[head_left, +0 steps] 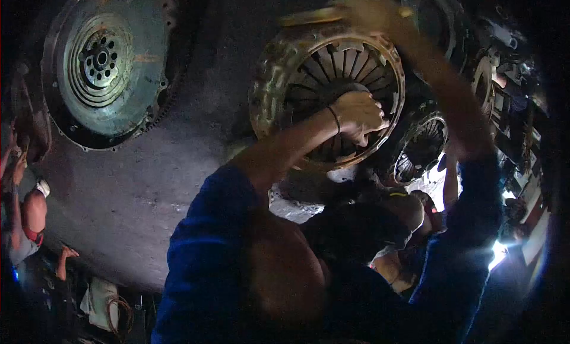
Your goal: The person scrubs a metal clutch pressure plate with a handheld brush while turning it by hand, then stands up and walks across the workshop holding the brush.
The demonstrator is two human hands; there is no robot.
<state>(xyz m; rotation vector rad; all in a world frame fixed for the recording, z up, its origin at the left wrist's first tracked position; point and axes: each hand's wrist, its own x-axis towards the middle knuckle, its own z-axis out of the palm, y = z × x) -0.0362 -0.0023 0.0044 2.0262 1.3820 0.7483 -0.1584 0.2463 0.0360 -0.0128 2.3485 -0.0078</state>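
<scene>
A round clutch pressure plate [270, 94] with a rusty, worn rim and radial spring fingers lies on the dark work surface. My left hand [359, 115], a dark band on its wrist, is closed at the plate's centre, its fingers curled by the inner ring. Part of the spring fingers is hidden behind it. Over the plate's far rim my right hand [368, 12] is closed on a long yellowish-brown tool [310, 17]. Motion blurs both hand and tool, so the tool's kind does not show.
A large flywheel [127, 53] with a bolt-hole centre and toothed edge lies to the left. Another clutch pressure plate [420, 148] is to the right. A person's arm [34, 216] shows at the left edge. Coiled wire [122, 317] hangs below the table [119, 225]. Bright light glares at right.
</scene>
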